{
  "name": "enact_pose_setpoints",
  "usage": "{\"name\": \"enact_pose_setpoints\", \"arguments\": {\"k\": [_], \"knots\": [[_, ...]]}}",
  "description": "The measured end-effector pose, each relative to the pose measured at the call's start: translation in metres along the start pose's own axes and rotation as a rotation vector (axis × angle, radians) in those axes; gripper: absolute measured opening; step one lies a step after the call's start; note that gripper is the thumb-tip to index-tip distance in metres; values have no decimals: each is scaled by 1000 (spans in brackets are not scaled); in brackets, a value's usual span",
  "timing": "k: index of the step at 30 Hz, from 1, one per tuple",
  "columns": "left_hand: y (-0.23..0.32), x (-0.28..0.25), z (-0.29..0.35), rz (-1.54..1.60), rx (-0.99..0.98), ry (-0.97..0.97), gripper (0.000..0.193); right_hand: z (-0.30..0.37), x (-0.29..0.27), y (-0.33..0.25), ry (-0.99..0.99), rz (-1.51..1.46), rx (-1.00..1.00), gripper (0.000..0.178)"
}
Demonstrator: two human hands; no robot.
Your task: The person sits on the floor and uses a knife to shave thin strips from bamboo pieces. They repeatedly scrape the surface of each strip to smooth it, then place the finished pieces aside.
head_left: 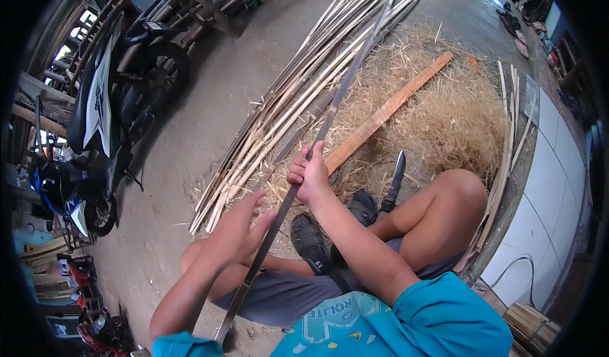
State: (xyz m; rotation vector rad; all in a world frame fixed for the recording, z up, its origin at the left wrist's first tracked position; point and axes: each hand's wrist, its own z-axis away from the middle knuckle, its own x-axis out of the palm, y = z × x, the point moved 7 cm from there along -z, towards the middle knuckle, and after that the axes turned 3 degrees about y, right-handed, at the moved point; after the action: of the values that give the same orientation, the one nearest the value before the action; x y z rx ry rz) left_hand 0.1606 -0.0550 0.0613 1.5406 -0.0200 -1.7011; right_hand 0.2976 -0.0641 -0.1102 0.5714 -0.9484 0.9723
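A long, narrow, dark bamboo strip runs slantwise from beside my left forearm, up across my lap, to the far end of the strip pile. My right hand is closed round its middle. Close by on the left is my left hand, fingers apart, its thumb at the strip's edge; whether it touches cannot be made out. Beyond my feet lies a flat wooden board, its near end behind my right hand. A knife with a dark blade rests beside my right sandal.
Many split bamboo strips lie in a long bundle on the left. Pale curly shavings heap up ahead and to the right. More strips lie along a white tiled ledge. Motorcycles stand at far left.
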Motion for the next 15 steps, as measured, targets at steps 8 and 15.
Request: {"name": "enact_pose_setpoints", "arguments": {"k": [8,15], "knots": [[-34,132,-75,1109,-456,-385,31,-15,-25,-36,0,299,-99,43],[-60,148,-74,792,-354,-352,34,-16,-13,-155,498,1588,-848,49]]}}
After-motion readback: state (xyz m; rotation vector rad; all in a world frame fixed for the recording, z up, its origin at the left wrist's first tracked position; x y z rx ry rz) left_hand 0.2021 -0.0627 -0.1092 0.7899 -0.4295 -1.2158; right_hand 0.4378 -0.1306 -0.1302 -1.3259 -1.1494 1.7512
